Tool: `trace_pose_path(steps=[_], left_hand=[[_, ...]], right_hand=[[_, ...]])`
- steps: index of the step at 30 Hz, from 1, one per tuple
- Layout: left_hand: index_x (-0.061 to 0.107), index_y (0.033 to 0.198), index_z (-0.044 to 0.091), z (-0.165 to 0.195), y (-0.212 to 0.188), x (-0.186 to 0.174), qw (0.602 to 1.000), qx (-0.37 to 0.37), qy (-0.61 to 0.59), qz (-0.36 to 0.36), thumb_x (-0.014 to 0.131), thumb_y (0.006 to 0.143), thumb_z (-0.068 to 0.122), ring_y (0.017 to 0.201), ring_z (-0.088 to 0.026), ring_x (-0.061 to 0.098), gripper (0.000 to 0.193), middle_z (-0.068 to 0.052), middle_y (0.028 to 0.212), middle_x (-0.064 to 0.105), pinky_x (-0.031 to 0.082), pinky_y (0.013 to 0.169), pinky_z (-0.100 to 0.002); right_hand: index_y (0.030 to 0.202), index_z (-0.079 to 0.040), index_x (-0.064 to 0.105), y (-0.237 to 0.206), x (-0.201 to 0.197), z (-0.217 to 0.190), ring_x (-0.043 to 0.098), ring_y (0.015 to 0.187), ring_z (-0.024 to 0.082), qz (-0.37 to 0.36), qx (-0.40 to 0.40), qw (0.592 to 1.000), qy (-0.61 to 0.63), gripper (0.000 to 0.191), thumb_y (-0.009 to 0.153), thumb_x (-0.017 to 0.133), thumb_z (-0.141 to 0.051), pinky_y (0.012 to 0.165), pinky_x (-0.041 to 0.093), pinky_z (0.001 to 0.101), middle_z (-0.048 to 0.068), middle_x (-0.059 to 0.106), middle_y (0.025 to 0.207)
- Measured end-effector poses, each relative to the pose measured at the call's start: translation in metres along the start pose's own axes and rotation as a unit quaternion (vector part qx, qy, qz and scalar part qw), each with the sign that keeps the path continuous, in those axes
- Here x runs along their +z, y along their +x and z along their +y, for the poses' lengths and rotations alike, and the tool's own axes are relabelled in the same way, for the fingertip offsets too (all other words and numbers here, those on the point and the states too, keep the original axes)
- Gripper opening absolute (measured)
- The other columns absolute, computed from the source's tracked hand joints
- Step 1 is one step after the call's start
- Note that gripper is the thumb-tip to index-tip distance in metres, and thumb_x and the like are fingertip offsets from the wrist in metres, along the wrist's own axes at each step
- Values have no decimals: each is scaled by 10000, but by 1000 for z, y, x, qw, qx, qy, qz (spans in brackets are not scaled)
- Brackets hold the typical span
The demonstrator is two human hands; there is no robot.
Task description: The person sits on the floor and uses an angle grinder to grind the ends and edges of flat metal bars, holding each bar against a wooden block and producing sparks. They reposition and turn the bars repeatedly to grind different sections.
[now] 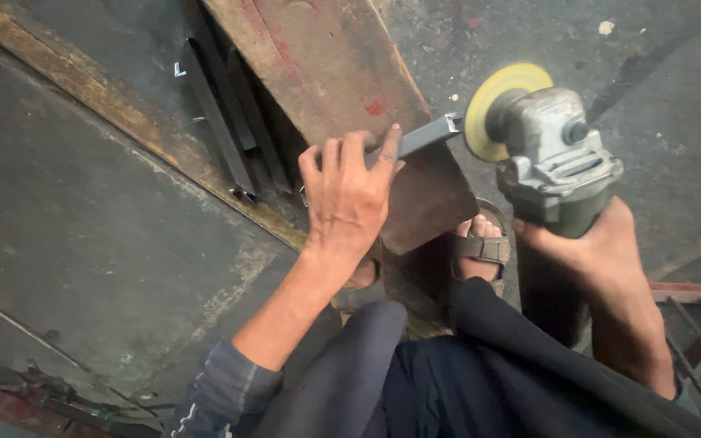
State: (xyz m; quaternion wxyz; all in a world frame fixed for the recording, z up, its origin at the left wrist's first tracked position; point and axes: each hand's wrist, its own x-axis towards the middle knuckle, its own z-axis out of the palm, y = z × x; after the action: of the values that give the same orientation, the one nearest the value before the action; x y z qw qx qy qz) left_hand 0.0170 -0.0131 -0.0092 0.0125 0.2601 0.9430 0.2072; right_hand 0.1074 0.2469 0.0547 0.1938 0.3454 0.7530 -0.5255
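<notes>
Head view: left hand (349, 195) pins a grey metal bar (423, 135) onto a worn wooden plank (342, 73), near its lower end. Right hand (590, 243) is wrapped round an angle grinder (557, 162); its yellow disc (492, 101) sits just beside the bar's end. Dark steel strips (221, 122) lie along the plank's left edge.

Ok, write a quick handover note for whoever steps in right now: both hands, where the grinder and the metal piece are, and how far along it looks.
Left hand: pressing a grey metal bar down on a wooden plank, bar end sticking out past the plank edge.
Right hand: gripping the angle grinder, yellow disc right at the bar end; contact cannot be told.
More dark metal strips lie left of the plank.
Done: bar positioned and held.
Left: grinding looks unfinished; no sparks visible.
</notes>
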Motion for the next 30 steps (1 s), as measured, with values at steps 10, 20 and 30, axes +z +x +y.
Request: trace_pose_path(steps=[10,20,30], left_hand=[[701,1309,127,0,0,0,1000,-6,-4,-6,745,963,236,1004,-250,558,365,-63,1107,574,395,939,-484],[707,1330,147,3,-10,4,997,46,48,27,701,939,156,986,-240,571,391,-46,1074,588,425,926,-472],[764,1276,120,5,-19,13,983,105,112,105,658,932,185,968,-186,567,366,3,1018,616,428,921,-447]], right_hand=[[1194,-9,697,4,-3,3,651,940,100,-12,-4,1000,-18,491,749,819,-175,813,533,284,34,726,1057],[1171,-12,694,4,-5,1,650,932,112,8,-13,1000,-8,454,762,804,-177,819,528,293,36,718,1045],[1197,-12,677,0,-5,-7,650,966,105,-16,-24,999,-26,520,714,813,-146,838,531,290,35,723,1065]])
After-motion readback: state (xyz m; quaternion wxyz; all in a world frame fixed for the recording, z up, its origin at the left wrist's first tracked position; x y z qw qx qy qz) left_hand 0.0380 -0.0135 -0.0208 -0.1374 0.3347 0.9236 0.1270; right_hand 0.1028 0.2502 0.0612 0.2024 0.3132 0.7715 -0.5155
